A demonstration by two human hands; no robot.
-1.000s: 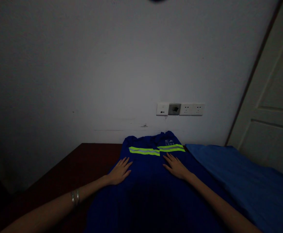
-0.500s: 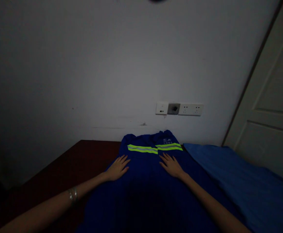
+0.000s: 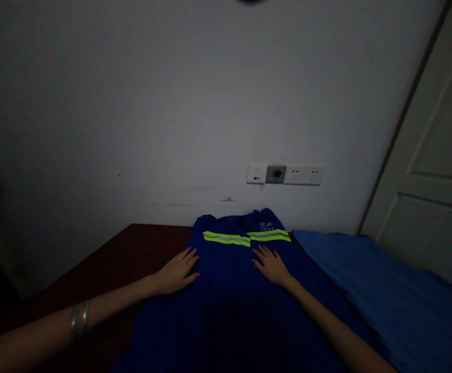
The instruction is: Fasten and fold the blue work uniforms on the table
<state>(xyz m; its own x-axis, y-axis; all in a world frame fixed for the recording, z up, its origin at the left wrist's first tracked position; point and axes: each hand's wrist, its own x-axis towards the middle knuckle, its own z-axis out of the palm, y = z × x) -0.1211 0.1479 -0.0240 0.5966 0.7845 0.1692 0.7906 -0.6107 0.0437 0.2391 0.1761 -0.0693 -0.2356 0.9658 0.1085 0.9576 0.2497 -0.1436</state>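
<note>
A dark blue work jacket (image 3: pixel 229 290) with yellow-green reflective stripes (image 3: pixel 245 238) lies flat on a dark red-brown table (image 3: pixel 132 259), collar toward the wall. My left hand (image 3: pixel 177 272) rests flat at the jacket's left edge, fingers stretched out, with bangles on the wrist. My right hand (image 3: pixel 271 266) lies flat on the jacket's chest just below the stripes, fingers spread. Neither hand holds anything.
A lighter blue cloth (image 3: pixel 369 280) lies to the right of the jacket. A white wall with a row of sockets (image 3: pixel 285 174) stands behind the table. A white door (image 3: pixel 435 176) is at the right. The room is dim.
My left hand has slid left and back, from the jacket's chest to its left edge. My right hand has barely moved.
</note>
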